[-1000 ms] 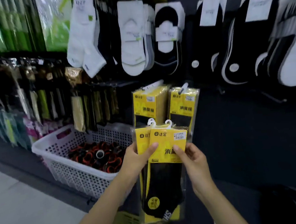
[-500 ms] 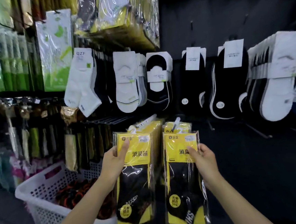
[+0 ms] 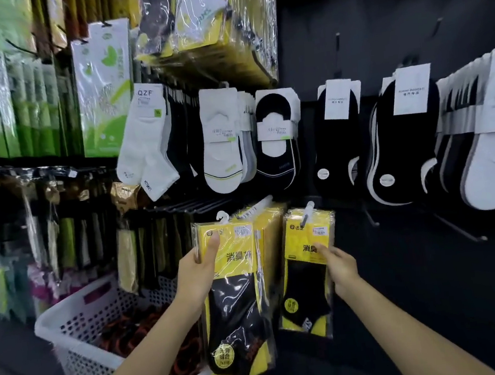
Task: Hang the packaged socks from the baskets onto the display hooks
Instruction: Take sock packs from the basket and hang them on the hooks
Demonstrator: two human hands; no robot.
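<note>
- The white basket [image 3: 73, 334] sits low on the left, under the racks. It holds dark and orange goods too blurred to identify, so there may be more stock to hang.
- The left hand [image 3: 197, 270] grips the left sock pack [image 3: 235, 294] near its upper left edge. The thumb lies across the yellow card and the other fingers are hidden behind it.
- This pack is upright in front of a row of similar yellow packs already hanging on the left hook [image 3: 257, 207]. Its white hanger loop is just beside the hook's tip, and I cannot tell whether it is threaded on yet.
- The right sock pack [image 3: 306, 272] looks further along: the right hook [image 3: 307, 211] seems to pass through its top, with at least one matching pack behind it.
- The right hand [image 3: 338, 266] pinches this pack's right edge at the yellow card, fingers drawn in narrow around it.
- Further right, a bare hook [image 3: 455, 227] juts from the dark panel. The row above is full of white and black socks.
- Judged from this, both packs are at the last step: seat each loop, then let go.
</note>
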